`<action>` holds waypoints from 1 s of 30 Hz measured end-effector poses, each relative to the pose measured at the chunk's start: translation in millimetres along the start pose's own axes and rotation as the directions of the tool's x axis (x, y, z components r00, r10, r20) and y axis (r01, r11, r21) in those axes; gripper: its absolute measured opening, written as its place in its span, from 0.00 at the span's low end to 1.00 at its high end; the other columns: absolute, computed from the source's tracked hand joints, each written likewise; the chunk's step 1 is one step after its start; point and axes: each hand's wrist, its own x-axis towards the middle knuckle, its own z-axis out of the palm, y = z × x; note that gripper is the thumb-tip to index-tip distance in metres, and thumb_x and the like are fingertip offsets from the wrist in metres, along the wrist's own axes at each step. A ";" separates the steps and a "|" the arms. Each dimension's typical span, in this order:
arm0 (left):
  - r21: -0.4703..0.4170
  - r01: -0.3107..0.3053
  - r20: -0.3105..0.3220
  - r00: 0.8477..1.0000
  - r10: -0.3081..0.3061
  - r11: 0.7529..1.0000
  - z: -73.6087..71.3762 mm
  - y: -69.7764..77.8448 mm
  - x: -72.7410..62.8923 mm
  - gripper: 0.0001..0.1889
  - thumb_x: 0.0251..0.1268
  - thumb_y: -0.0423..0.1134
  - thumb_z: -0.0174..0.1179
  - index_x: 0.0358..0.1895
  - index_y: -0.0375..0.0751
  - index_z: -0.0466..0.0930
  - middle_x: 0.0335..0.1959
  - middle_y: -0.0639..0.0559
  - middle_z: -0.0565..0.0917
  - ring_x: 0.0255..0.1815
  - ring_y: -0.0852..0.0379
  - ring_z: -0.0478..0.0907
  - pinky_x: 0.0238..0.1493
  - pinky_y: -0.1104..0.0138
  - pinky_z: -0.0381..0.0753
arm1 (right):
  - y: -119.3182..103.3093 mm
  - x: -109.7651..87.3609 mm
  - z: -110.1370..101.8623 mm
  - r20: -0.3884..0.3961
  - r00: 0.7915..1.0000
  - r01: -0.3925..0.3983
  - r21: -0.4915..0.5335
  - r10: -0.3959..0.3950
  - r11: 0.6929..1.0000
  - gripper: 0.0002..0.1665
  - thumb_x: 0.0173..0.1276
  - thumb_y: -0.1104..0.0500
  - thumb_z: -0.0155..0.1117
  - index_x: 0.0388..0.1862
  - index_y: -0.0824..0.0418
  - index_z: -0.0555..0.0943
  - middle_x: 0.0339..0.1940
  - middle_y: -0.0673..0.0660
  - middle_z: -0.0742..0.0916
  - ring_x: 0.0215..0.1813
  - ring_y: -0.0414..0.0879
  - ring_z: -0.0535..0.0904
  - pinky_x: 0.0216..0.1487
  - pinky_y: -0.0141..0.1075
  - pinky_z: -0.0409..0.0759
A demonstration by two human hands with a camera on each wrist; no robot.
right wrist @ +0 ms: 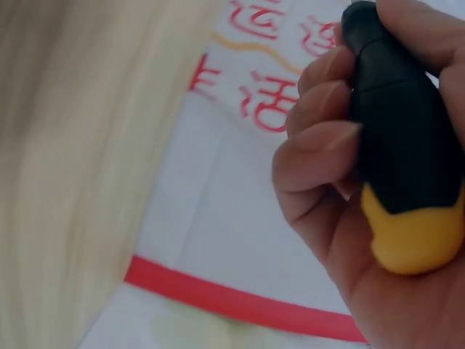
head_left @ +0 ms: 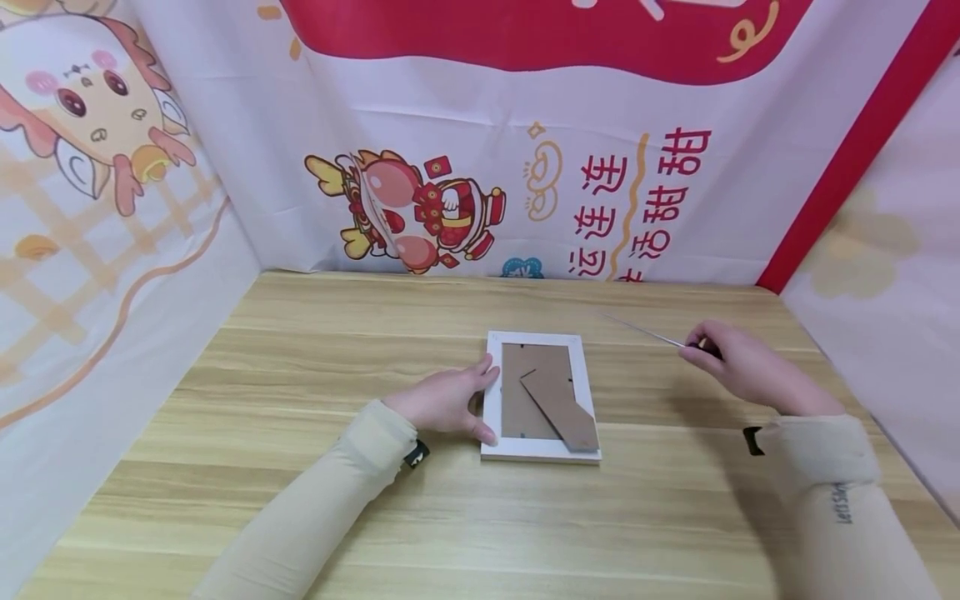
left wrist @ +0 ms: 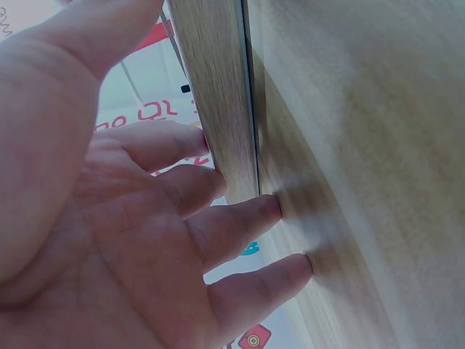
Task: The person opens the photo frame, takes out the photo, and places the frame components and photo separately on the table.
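Note:
A white picture frame [head_left: 590,375] lies on the wooden table with its brown backing board [head_left: 540,362] facing up. A brown stand leg [head_left: 570,421] slants across the backing toward the near right corner. My left hand [head_left: 447,402] rests along the frame's left side, thumb by the near left corner; the left wrist view shows its fingers [left wrist: 240,222] spread and nearly straight, touching the frame's side and the table. To the frame's right, my right hand [head_left: 742,367] grips a screwdriver [right wrist: 407,138] by its black and yellow handle. The thin shaft points left and away, above the table.
The wooden table [head_left: 337,333] reaches back to a printed white and red cloth [head_left: 480,108] hung behind it. More cloth hangs at the left [head_left: 82,250] and right [head_left: 885,275] sides. Dark straps [head_left: 753,440] show at both sleeve cuffs.

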 end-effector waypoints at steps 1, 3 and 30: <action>-0.001 0.001 0.000 1.000 -0.001 1.000 -0.1 0.0 -0.2 0.57 0.51 0.60 0.73 0.78 0.37 0.52 0.80 0.41 0.46 0.76 0.46 0.55 0.72 0.59 0.59 | 4.9 -1.3 1.2 0.006 1.000 -0.007 0.001 0.007 1.000 0.09 0.73 0.58 0.62 0.39 0.64 0.77 0.26 0.50 0.79 0.29 0.44 0.72 0.31 0.39 0.72; 0.000 0.001 -0.001 1.000 -0.001 1.000 -0.3 -0.1 -0.6 0.57 0.51 0.60 0.73 0.78 0.37 0.52 0.80 0.41 0.46 0.76 0.46 0.54 0.73 0.59 0.59 | 14.1 -3.3 4.2 0.014 1.000 -0.021 0.011 0.021 1.000 0.09 0.74 0.60 0.61 0.39 0.66 0.75 0.26 0.52 0.79 0.29 0.45 0.71 0.31 0.38 0.72; -0.002 -0.017 -0.006 1.000 0.017 1.000 0.9 -2.0 -1.3 0.56 0.51 0.59 0.73 0.78 0.37 0.52 0.80 0.39 0.46 0.76 0.45 0.55 0.73 0.59 0.58 | 57.5 -25.1 37.3 0.196 0.969 -0.152 -0.004 0.149 0.988 0.12 0.67 0.50 0.69 0.33 0.56 0.78 0.24 0.48 0.78 0.27 0.43 0.71 0.30 0.37 0.70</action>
